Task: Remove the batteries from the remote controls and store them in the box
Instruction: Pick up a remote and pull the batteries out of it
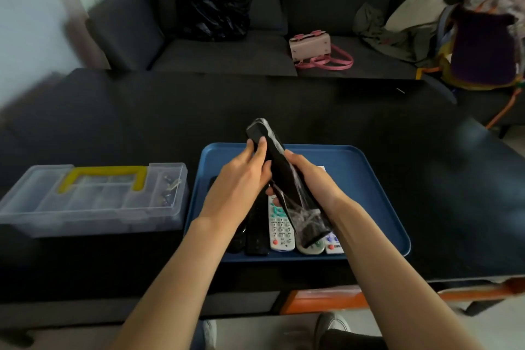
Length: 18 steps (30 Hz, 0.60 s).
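Your two bare forearms reach in from the near edge, over the dark low table (369,111) that fills most of the view. On it, in front of you, sits the blue rounded plastic tray (363,179), and to its left the clear plastic compartment box with a yellow handle (93,199); its lid appears closed, and you can make out only a few small metal bits at its right end, no batteries that you can tell. I judge you are early in the job: nothing seems stored yet, and several remotes lie side by side at the near side of the tray, among them a flat black remote (257,236), a white remote with green and grey buttons (280,229), and two pale ones partly hidden beside it. Raised above the tray, tilted with its far end up and to the left, is the long black remote control in a clear plastic sleeve (279,167). Your right hand (309,179) is wrapped around its middle from the right side. Your left hand (241,176) grips the upper part, thumb and fingertips pressed against its far end. Whether the battery cover is open you cannot tell from here; every remote's batteries look left to do.
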Available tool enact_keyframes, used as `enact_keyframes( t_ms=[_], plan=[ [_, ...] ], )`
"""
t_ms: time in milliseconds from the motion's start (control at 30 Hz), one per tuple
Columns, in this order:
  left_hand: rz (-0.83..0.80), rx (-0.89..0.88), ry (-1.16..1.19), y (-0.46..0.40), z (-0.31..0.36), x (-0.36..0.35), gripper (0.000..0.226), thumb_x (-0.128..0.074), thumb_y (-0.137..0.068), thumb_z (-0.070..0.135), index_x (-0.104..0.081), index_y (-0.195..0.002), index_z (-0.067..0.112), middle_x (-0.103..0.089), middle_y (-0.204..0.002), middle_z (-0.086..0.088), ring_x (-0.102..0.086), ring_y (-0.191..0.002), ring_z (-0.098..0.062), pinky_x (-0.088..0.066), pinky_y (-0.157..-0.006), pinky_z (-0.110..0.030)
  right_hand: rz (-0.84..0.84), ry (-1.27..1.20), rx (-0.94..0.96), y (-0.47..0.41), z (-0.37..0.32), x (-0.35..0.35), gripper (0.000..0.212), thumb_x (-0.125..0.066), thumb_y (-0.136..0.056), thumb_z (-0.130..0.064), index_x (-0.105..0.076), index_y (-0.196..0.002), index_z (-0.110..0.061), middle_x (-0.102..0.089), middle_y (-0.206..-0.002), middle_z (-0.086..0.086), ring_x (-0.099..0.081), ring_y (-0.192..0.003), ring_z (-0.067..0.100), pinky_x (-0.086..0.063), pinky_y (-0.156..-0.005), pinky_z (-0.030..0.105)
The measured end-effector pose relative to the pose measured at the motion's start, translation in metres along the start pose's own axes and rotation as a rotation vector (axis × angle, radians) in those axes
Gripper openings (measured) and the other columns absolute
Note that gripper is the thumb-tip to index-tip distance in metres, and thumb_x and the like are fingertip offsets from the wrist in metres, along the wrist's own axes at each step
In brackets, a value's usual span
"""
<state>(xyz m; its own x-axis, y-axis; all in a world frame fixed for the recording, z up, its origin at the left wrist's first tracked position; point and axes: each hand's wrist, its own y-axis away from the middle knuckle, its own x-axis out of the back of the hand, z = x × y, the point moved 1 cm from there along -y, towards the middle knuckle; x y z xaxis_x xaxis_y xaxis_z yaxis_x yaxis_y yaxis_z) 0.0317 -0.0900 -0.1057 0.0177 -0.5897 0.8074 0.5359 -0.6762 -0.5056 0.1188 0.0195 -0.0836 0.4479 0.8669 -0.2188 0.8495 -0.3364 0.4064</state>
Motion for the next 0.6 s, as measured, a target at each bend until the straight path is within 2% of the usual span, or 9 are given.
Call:
enact_keyframes(
  t_ms=[67, 133, 233, 300, 400, 533, 600],
  plan=[
    [-0.007, -0.023, -0.043, 0.002, 0.000, -0.002, 0.044, -0.045, -0.090, 0.020, -0.050, -0.128, -0.004, -0.060, -0.113, -0.033, -0.068, -0.076, -0.039, -0.058, -0.058, -0.041, 0.009, 0.005, 0.015, 0.000, 0.001, -0.001, 0.038, -0.047, -0.096, -0.039, -0.063, -0.094, -0.005, -0.069, -0.073, 0.015, -0.066, -0.066, 0.023, -0.057, -0.064, 0.032],
    [-0.027, -0.051, -0.038, 0.003, -0.001, -0.004, 0.051, -0.057, -0.088, 0.010, -0.041, -0.136, 0.000, -0.057, -0.116, -0.035, -0.067, -0.078, -0.040, -0.057, -0.061, -0.041, 0.001, 0.014, 0.029, 0.001, 0.002, -0.001, 0.037, -0.047, -0.097, -0.039, -0.063, -0.094, -0.006, -0.070, -0.074, 0.015, -0.066, -0.067, 0.023, -0.057, -0.066, 0.032],
    [-0.056, -0.026, 0.042, 0.002, 0.000, -0.003, 0.056, -0.051, -0.093, 0.011, -0.028, -0.144, 0.010, -0.049, -0.129, -0.032, -0.062, -0.096, -0.043, -0.055, -0.079, -0.046, -0.010, 0.006, 0.032, 0.002, 0.004, -0.001, 0.038, -0.044, -0.098, -0.039, -0.061, -0.094, -0.006, -0.068, -0.076, 0.016, -0.066, -0.065, 0.021, -0.057, -0.062, 0.030],
    [-0.060, -0.003, 0.107, 0.001, 0.002, 0.000, 0.053, -0.047, -0.095, 0.012, -0.027, -0.145, 0.013, -0.050, -0.130, -0.027, -0.059, -0.104, -0.040, -0.051, -0.086, -0.048, -0.013, 0.002, 0.027, 0.003, 0.005, -0.001, 0.038, -0.043, -0.098, -0.039, -0.061, -0.095, -0.006, -0.068, -0.076, 0.015, -0.065, -0.066, 0.021, -0.056, -0.061, 0.030],
    [-0.022, 0.070, 0.248, 0.000, 0.005, 0.007, 0.042, -0.043, -0.096, 0.011, -0.040, -0.138, 0.012, -0.060, -0.104, -0.011, -0.061, -0.095, -0.027, -0.050, -0.079, -0.037, -0.016, 0.000, 0.028, 0.003, 0.005, 0.000, 0.038, -0.041, -0.099, -0.037, -0.062, -0.095, -0.006, -0.068, -0.074, 0.015, -0.065, -0.062, 0.019, -0.056, -0.057, 0.026],
    [0.066, 0.022, 0.251, -0.005, 0.009, 0.009, 0.035, -0.051, -0.094, 0.018, -0.051, -0.128, 0.010, -0.067, -0.100, -0.011, -0.064, -0.090, -0.023, -0.052, -0.074, -0.033, 0.008, -0.005, 0.040, 0.004, 0.005, 0.002, 0.036, -0.040, -0.099, -0.035, -0.062, -0.095, -0.007, -0.069, -0.073, 0.013, -0.065, -0.060, 0.017, -0.056, -0.054, 0.025],
    [0.088, 0.037, 0.222, -0.007, 0.012, 0.004, 0.032, -0.049, -0.095, 0.016, -0.052, -0.126, 0.008, -0.064, -0.084, -0.006, -0.064, -0.080, -0.022, -0.046, -0.064, -0.026, 0.025, -0.035, 0.045, 0.006, 0.004, 0.005, 0.035, -0.040, -0.100, -0.033, -0.062, -0.095, -0.007, -0.070, -0.073, 0.012, -0.066, -0.060, 0.018, -0.057, -0.055, 0.026]
  ],
)
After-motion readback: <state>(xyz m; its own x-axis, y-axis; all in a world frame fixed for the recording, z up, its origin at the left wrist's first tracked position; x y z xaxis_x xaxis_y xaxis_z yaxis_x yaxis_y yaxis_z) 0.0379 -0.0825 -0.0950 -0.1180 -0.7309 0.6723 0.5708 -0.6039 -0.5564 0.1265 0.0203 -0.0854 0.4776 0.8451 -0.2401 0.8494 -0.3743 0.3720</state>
